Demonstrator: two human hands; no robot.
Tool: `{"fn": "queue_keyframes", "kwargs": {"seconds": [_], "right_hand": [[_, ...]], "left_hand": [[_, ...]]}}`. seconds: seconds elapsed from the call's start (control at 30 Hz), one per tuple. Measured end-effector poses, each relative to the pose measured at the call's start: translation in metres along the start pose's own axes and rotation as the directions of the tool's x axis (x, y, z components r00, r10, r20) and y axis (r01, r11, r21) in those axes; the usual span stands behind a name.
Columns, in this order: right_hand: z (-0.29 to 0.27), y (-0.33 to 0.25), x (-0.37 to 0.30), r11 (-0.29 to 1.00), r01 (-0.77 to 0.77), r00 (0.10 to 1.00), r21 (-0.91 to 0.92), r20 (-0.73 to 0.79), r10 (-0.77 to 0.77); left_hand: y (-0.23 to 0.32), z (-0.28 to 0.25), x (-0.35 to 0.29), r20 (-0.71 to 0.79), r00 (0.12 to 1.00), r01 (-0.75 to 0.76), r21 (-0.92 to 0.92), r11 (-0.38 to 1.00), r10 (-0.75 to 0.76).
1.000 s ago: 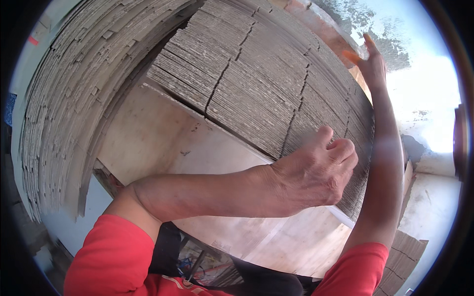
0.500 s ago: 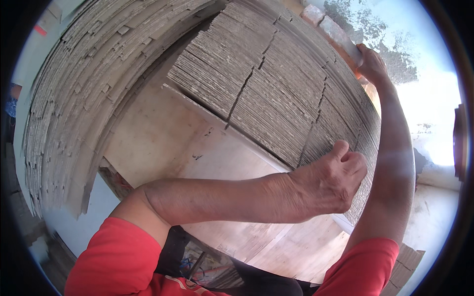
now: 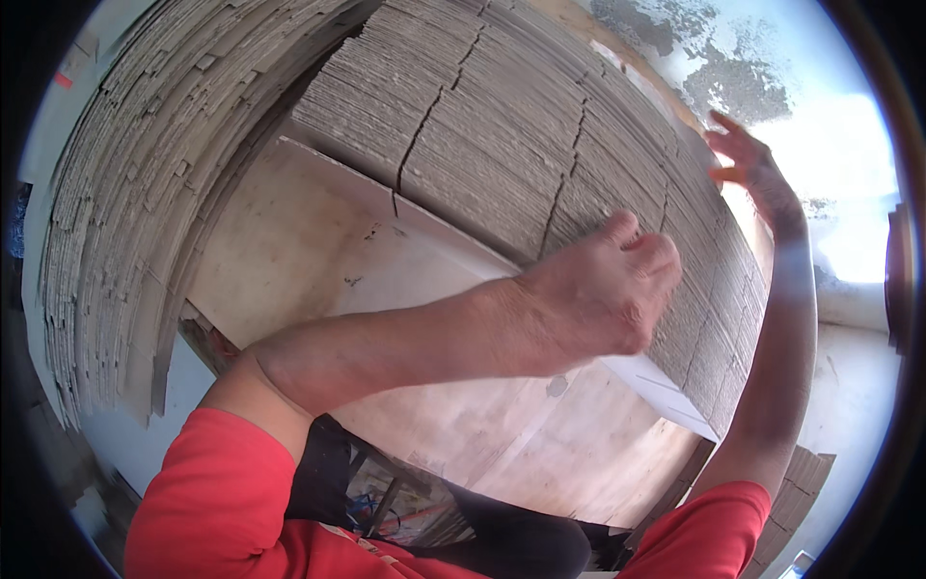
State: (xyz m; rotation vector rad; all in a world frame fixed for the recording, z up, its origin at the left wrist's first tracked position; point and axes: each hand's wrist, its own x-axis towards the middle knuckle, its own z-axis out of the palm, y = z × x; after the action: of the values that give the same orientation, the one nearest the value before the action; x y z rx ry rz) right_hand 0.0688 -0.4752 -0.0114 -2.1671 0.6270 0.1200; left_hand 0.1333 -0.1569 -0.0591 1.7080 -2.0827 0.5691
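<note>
A long block of grey-brown cardboard sheets point(image 3: 502, 135), packed on edge with wavy gaps between bundles, lies across a pale wooden board point(image 3: 289, 241). My left hand point(image 3: 603, 289) is closed in a fist over the near side of the block, the forearm crossing the board. What its fingers hold, if anything, is hidden. At the far right side of the block, by the wall, my right hand point(image 3: 757, 179) is open with its fingers spread and nothing visible in them.
To the left rises another tall, uneven pile of cardboard point(image 3: 145, 193). A patchy, peeling wall point(image 3: 714, 58) stands beyond the block at the upper right. A white strip point(image 3: 656, 386) runs along the block's near edge. More cardboard point(image 3: 801, 492) shows at the lower right.
My right hand has opened; its fingers were curled at the block's far edge by the wall bricks. My left fist has shifted up and left in the picture, and the view has moved.
</note>
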Motion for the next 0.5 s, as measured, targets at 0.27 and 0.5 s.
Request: {"fn": "queue_keyframes", "kwargs": {"seconds": [0.27,0.5], "right_hand": [[0.035,-0.011,-0.129,0.848,0.003,0.721,-0.53,-0.586,-0.369],[0.127,0.036,-0.323,0.684,-0.352,0.657,-0.639,-0.69,-0.306]], "left_hand": [[-0.007,0.011,0.006,0.068,0.996,0.053,-0.021,0.998,-0.051],[0.007,-0.006,0.012,0.194,0.971,0.15,-0.06,0.987,-0.136]]}}
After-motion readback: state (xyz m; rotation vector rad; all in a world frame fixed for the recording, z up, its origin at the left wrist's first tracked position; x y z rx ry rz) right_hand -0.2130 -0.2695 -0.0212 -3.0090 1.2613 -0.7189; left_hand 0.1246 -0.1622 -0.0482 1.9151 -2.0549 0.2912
